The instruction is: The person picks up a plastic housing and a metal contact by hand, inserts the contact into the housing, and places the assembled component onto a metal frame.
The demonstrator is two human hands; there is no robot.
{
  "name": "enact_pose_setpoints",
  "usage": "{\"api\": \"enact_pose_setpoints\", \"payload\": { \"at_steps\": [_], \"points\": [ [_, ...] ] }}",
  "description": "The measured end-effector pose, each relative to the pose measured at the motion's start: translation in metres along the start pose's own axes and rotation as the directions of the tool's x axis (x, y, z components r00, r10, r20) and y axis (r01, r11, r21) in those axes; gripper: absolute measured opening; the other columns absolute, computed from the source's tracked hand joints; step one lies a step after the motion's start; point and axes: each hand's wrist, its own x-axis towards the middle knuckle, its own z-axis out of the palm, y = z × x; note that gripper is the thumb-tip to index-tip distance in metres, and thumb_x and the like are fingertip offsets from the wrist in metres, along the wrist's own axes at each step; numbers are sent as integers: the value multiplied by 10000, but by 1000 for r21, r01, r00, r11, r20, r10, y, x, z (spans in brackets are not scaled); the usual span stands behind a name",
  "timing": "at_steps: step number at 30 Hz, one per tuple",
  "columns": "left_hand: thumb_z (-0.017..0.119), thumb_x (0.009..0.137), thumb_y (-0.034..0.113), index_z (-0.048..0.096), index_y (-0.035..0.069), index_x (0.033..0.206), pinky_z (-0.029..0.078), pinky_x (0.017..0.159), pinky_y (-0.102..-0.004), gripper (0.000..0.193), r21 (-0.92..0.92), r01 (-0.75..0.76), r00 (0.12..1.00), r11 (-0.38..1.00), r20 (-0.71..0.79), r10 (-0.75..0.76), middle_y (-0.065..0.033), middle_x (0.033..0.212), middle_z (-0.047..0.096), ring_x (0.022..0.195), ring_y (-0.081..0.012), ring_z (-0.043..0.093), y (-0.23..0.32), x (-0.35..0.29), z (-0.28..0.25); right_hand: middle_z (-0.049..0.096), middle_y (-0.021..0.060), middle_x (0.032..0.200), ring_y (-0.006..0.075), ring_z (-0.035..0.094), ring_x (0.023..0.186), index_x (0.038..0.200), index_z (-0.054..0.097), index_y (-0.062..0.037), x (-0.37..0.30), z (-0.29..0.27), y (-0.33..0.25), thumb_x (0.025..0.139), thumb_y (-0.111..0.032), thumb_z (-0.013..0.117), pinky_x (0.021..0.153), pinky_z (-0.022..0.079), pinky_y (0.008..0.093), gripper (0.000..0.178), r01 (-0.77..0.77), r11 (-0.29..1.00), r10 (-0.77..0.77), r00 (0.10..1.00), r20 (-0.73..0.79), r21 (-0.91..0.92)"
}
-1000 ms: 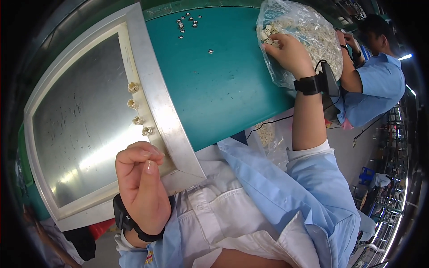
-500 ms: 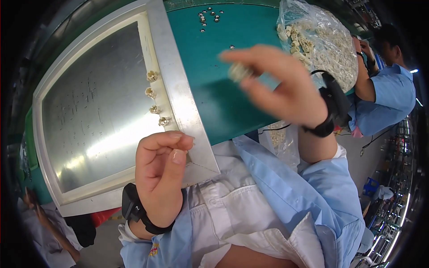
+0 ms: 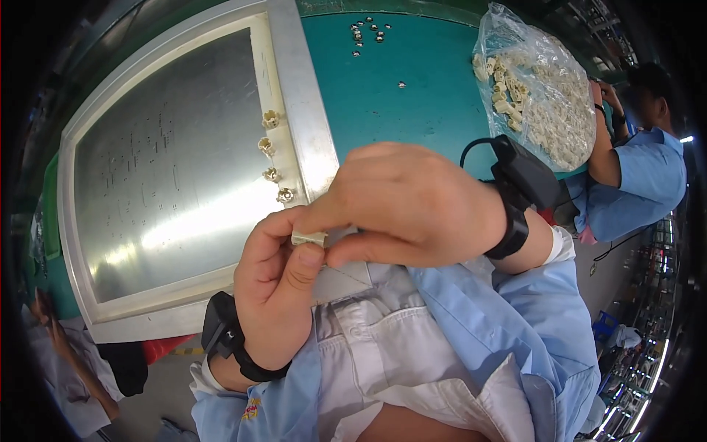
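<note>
A small cream plastic part (image 3: 308, 238) sits between my two hands, low over the near right corner of the metal-framed screen (image 3: 303, 96). My left hand (image 3: 274, 298) is closed with thumb and fingertips on it. From the right, my right hand (image 3: 416, 202) reaches across and pinches the same part; its fingers cover some of it. Just beyond my hands, several cream crown-shaped plastic parts (image 3: 271, 119) stand in a row along the screen's right inner edge.
Several small shiny metal pieces (image 3: 358, 35) lie on the green table (image 3: 383, 110), with one more (image 3: 401, 85) nearer. At the back right stands a clear plastic bag (image 3: 549, 110) full of cream parts. A co-worker (image 3: 648, 162) is at the right; another person's arm (image 3: 81, 368) shows at lower left.
My right hand has come in from over the green table, bringing the cream plastic part to my left hand. The left hand has stayed near the screen's corner.
</note>
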Motion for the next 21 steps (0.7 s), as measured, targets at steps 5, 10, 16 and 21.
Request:
{"api": "enact_pose_setpoints", "payload": {
  "at_steps": [5,10,16,21],
  "points": [
    [522,884,80,446,0,1104,407,819,-229,247,-59,-41,999,997,29,43,-49,988,537,898,-98,520,-4,1,-12,598,83,770,206,575,679,906,624,-36,15,-27,54,773,-159,643,600,453,303,182,-239,908,159,956,-246,-343],
    [522,883,79,448,6,1098,407,817,-230,238,-59,-50,998,997,23,52,-51,988,535,887,-98,522,-2,2,-4,620,92,766,188,595,701,920,626,-35,16,-66,146,799,-176,617,630,467,281,186,-580,698,410,805,-428,-421],
    [512,885,104,464,19,1063,396,801,-269,203,-20,-50,999,999,-15,50,-63,909,543,831,-135,502,-1,1,-4,639,87,789,162,608,735,934,627,-29,22,-55,156,801,-178,621,672,474,260,200,-667,584,560,743,-366,-463],
    [527,868,33,443,4,1092,408,828,-239,240,-54,-73,995,996,65,77,-54,972,526,879,-97,512,-3,2,-11,648,71,822,148,607,757,936,630,-20,0,-67,162,820,-188,608,692,474,248,206,-623,718,532,779,-332,-311]
  ]
}}
